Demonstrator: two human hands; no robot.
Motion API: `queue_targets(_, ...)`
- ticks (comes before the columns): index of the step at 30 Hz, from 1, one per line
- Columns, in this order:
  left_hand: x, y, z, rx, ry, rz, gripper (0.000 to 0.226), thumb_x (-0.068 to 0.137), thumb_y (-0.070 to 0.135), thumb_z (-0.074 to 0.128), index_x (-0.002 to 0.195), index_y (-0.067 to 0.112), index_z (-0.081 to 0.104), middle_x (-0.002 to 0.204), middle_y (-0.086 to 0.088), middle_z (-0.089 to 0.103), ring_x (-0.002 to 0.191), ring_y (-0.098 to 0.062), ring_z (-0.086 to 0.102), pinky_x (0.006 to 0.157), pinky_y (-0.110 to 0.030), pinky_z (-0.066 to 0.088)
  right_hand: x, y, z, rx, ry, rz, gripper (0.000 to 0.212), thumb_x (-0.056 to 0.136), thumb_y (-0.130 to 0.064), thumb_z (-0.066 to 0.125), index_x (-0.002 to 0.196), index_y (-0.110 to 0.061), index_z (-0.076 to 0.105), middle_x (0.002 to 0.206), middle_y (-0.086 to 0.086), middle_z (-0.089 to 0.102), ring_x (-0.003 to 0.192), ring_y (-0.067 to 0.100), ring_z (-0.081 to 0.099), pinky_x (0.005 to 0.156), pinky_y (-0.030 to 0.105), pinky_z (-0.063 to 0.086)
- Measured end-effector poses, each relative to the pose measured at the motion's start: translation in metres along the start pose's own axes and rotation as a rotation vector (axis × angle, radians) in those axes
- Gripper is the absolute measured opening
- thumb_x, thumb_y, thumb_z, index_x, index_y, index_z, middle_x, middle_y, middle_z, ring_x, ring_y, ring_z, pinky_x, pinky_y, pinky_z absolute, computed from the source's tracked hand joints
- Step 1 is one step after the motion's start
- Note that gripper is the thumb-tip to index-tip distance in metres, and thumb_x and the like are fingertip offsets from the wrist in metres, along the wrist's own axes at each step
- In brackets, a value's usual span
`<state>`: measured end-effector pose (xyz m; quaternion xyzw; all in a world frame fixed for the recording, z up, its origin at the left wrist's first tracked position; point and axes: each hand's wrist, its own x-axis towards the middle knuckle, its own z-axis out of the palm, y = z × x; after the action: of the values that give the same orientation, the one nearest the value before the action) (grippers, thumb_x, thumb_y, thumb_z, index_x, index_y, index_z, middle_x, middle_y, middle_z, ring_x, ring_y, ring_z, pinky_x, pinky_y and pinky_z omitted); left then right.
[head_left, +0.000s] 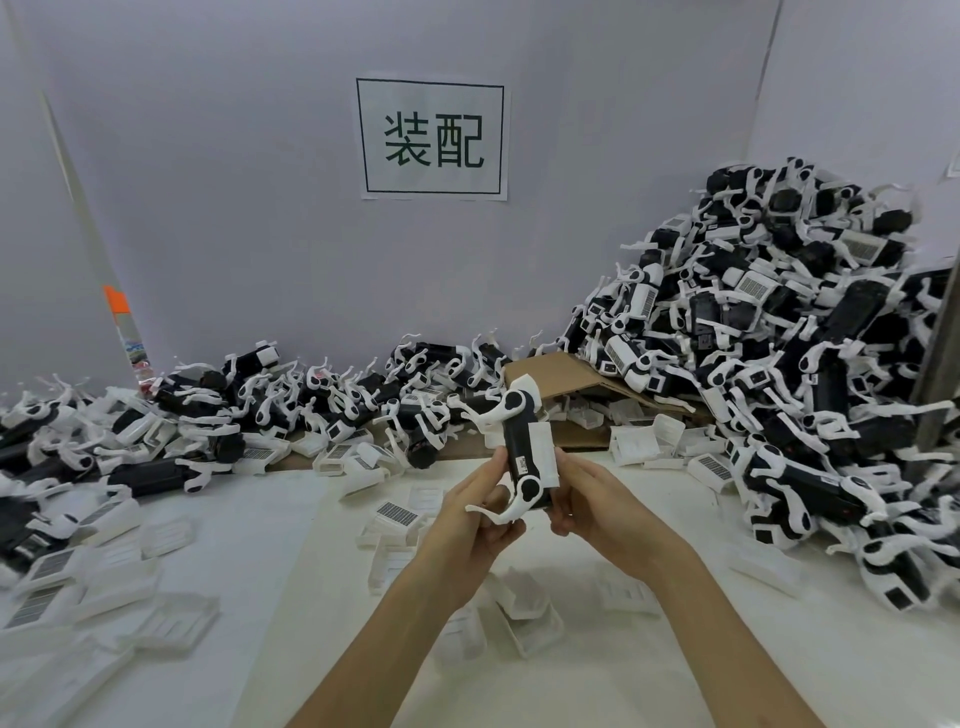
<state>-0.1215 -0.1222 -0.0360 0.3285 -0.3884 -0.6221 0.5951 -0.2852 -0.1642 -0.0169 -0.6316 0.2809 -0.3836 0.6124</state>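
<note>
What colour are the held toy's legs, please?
The legs of the toy are white in the head view.

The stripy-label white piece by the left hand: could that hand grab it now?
Probably not yet. The left hand is busy holding the black-and-white toy together with the right hand. The labelled piece lies close, with nothing between.

A tall heap of black-and-white plastic toy bodies (779, 338) blocks the right; a lower heap (234, 415) lines the back. Loose white plastic covers (166, 535) litter the white bench (561, 686), fewest at its near edge.
</note>
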Motion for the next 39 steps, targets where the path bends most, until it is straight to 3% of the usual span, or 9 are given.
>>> queue_targets(5, -0.001, 0.001, 0.003, -0.057, -0.017, -0.018, 0.042, 0.077, 0.055, 0.077, 0.093, 0.017, 0.081, 0.068, 0.002, 0.056, 0.052, -0.007, 0.048, 0.062, -0.021, 0.051, 0.002, 0.0, 0.001, 0.096, -0.02, -0.014, 0.039, 0.096, -0.05, 0.049, 0.097, -0.021, 0.076, 0.067, -0.002, 0.047, 0.058, 0.01, 0.043, 0.057, 0.023, 0.039)
queue_targets(10, 0.0, 0.0, 0.003, -0.084, 0.028, -0.064, 0.04, 0.064, 0.054, 0.086, 0.067, 0.016, 0.074, 0.054, 0.003, 0.039, 0.049, -0.012, 0.016, 0.057, -0.019, 0.044, 0.004, 0.001, -0.001, 0.125, -0.029, -0.033, 0.04, 0.092, -0.059, 0.053, 0.088, -0.026, 0.075, 0.066, -0.005, 0.048, 0.059, 0.008, 0.042, 0.057, 0.021, 0.038)
queue_targets(13, -0.001, 0.001, 0.003, -0.074, 0.009, -0.058, 0.037, 0.073, 0.052, 0.08, 0.069, 0.016, 0.076, 0.055, 0.003, 0.04, 0.049, -0.012, 0.016, 0.057, -0.019, 0.045, 0.007, 0.005, -0.002, 0.088, -0.022, 0.0, 0.046, 0.095, -0.057, 0.051, 0.104, -0.018, 0.074, 0.071, -0.001, 0.05, 0.06, 0.009, 0.044, 0.057, 0.022, 0.04)
queue_targets(18, -0.006, 0.004, 0.004, 0.114, 0.006, -0.015, 0.041, 0.081, 0.062, 0.069, 0.088, 0.023, 0.08, 0.073, -0.006, 0.048, 0.057, -0.008, 0.049, 0.063, -0.02, 0.047, 0.005, 0.003, -0.002, 0.025, -0.03, 0.016, 0.056, 0.094, -0.059, 0.048, 0.117, -0.012, 0.069, 0.083, 0.004, 0.058, 0.071, 0.012, 0.052, 0.061, 0.024, 0.043)
queue_targets(20, -0.008, 0.006, 0.005, 0.198, 0.025, -0.008, 0.048, 0.079, 0.066, 0.067, 0.098, 0.023, 0.079, 0.084, -0.009, 0.045, 0.07, -0.011, 0.048, 0.066, -0.022, 0.046, 0.002, 0.0, -0.001, -0.014, -0.034, 0.009, 0.057, 0.095, -0.061, 0.044, 0.123, -0.018, 0.068, 0.098, 0.005, 0.066, 0.083, 0.015, 0.058, 0.07, 0.028, 0.046)
queue_targets(25, -0.01, 0.006, 0.008, 0.261, -0.004, 0.03, 0.044, 0.076, 0.065, 0.067, 0.084, 0.024, 0.078, 0.068, 0.006, 0.058, 0.062, -0.007, 0.055, 0.065, -0.023, 0.05, -0.001, -0.003, 0.001, 0.053, -0.091, -0.021, 0.056, 0.103, -0.054, 0.033, 0.135, -0.018, 0.06, 0.12, 0.013, 0.067, 0.114, 0.028, 0.062, 0.103, 0.049, 0.047)
queue_targets(29, -0.011, 0.004, 0.009, 0.275, -0.042, 0.037, 0.06, 0.078, 0.062, 0.065, 0.104, 0.009, 0.075, 0.074, 0.002, 0.06, 0.066, -0.009, 0.058, 0.065, -0.024, 0.05, -0.005, -0.007, 0.003, 0.178, -0.149, -0.009, 0.058, 0.103, -0.053, 0.033, 0.133, -0.013, 0.062, 0.12, 0.016, 0.063, 0.104, 0.024, 0.063, 0.099, 0.041, 0.051)
queue_targets(35, -0.012, 0.006, 0.006, 0.269, -0.09, -0.027, 0.052, 0.081, 0.068, 0.068, 0.082, 0.016, 0.071, 0.07, 0.001, 0.056, 0.062, -0.01, 0.055, 0.067, -0.025, 0.05, -0.01, -0.01, 0.006, 0.316, -0.254, 0.01, 0.056, 0.102, -0.054, 0.033, 0.138, -0.021, 0.06, 0.142, 0.013, 0.057, 0.134, 0.027, 0.052, 0.103, 0.035, 0.048)
queue_targets(39, -0.013, 0.005, 0.013, 0.251, -0.054, -0.062, 0.051, 0.077, 0.066, 0.066, 0.086, 0.016, 0.077, 0.081, -0.004, 0.064, 0.066, -0.011, 0.057, 0.068, -0.024, 0.051, -0.011, -0.01, 0.007, 0.444, -0.22, 0.031, 0.055, 0.099, -0.052, 0.04, 0.133, -0.016, 0.064, 0.133, 0.013, 0.063, 0.128, 0.024, 0.057, 0.101, 0.032, 0.05)
